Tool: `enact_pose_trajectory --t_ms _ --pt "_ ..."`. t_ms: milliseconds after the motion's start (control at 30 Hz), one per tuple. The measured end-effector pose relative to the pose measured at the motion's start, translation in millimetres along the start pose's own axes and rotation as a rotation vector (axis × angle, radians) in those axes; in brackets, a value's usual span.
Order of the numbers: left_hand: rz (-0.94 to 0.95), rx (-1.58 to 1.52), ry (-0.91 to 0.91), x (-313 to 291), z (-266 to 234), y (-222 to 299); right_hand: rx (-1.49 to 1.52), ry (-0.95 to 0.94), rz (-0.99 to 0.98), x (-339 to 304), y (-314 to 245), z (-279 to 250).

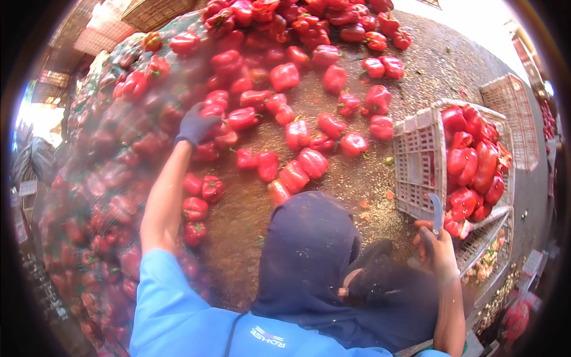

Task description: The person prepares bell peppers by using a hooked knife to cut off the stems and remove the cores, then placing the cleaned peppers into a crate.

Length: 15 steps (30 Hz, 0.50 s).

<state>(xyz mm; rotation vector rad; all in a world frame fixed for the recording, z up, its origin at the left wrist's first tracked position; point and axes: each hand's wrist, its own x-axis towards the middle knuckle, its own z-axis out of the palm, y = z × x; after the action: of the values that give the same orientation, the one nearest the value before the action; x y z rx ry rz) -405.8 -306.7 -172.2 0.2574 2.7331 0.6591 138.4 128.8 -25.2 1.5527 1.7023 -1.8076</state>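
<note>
My left hand (197, 125), in a dark glove, reaches forward to the near left part of a spread of red bell peppers (297, 134). Its fingers meet a red bell pepper (212, 111), but haze and the peppers hide whether they close round it. Bare and closed, my right hand (439, 249) grips a small knife (438, 209) with a curved blade pointing up. That hand is just in front of a pale plastic crate (417, 156) heaped with red peppers (471, 163). Dark-clothed knees (306, 244) show between my arms.
A netted mound of red peppers (110, 220) rises along the left. More peppers (309, 21) are piled at the far end. Behind the filled crate stands another crate (513, 119); a lower crate (496, 250) holds pale green cores. Seeds and scraps litter the brown surface (372, 205).
</note>
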Motion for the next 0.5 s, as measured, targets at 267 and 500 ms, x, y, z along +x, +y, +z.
enact_pose_trajectory --t_ms 267,500 --pt "0.178 -1.080 -0.712 -88 -41 163 -0.136 -0.126 -0.650 2 -64 46" --pt "0.511 -0.948 -1.040 -179 -45 326 0.248 -0.242 -0.712 -46 -147 77"
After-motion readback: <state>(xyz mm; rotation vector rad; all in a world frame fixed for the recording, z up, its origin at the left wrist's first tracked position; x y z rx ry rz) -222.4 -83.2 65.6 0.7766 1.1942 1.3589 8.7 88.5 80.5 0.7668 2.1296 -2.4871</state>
